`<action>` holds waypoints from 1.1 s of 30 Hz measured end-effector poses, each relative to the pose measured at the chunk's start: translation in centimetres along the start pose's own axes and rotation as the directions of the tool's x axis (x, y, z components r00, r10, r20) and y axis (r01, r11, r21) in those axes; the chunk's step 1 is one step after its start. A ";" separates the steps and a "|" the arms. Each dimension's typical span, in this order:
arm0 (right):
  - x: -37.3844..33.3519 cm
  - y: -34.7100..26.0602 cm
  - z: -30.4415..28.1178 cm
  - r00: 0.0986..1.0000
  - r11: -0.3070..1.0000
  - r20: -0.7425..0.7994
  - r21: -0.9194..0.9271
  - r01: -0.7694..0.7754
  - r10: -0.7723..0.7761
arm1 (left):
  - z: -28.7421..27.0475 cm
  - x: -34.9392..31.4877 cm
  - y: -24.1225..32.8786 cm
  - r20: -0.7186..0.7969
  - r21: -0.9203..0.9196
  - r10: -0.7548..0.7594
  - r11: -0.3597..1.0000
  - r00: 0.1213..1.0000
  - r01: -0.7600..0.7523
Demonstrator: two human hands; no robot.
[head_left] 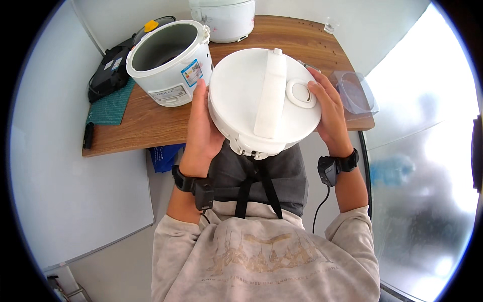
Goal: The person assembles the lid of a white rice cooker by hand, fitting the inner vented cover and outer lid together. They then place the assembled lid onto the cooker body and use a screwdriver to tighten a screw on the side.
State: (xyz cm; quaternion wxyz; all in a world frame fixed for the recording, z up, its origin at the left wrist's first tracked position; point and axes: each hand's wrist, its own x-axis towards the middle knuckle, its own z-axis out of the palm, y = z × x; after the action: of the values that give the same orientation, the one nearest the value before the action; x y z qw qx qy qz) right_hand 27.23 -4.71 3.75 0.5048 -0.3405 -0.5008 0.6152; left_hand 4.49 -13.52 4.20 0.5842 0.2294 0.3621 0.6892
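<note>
Between my two hands is a round white rice cooker lid [236, 90], held up in front of me at the table's near edge. A broad raised strip crosses its top, with a round steam vent to the right of it. Clips or a hinge piece show at its near rim. My left hand [202, 126] supports the left side, thumb pointing up along the edge. On the right side my right hand [329, 110] wraps the rim, thumb near the vent. To the left stands a lidless white rice cooker body [173, 83], its dark inside partly visible.
Another white rice cooker [229, 20] stands at the back of the wooden table [146, 126]. At left are a black case [108, 75], a green cutting mat [111, 108] and a glass lid with a yellow knob [151, 25]. A clear plastic box [354, 93] sits at right.
</note>
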 end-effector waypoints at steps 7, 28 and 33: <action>0.3 -0.1 -0.2 1.000 0.999 -0.006 -0.034 0.018 -0.018 | -0.2 -0.5 0.5 0.011 0.123 -0.060 0.991 0.998 0.058; 1.5 1.0 -0.3 0.996 0.996 -0.025 -0.008 0.087 -0.087 | -0.9 1.1 0.3 -0.041 0.135 -0.094 0.986 0.995 0.099; 2.4 0.7 0.2 0.993 0.997 -0.089 -0.015 0.080 -0.081 | -0.6 2.1 -0.1 -0.058 0.138 -0.084 0.986 0.995 0.091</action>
State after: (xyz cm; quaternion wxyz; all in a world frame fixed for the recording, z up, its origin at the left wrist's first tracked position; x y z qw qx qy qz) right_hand 26.22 -2.42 3.30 0.5492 -0.3500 -0.4947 0.5755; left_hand 3.61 -11.58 3.52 0.5866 0.2356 0.4344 0.6416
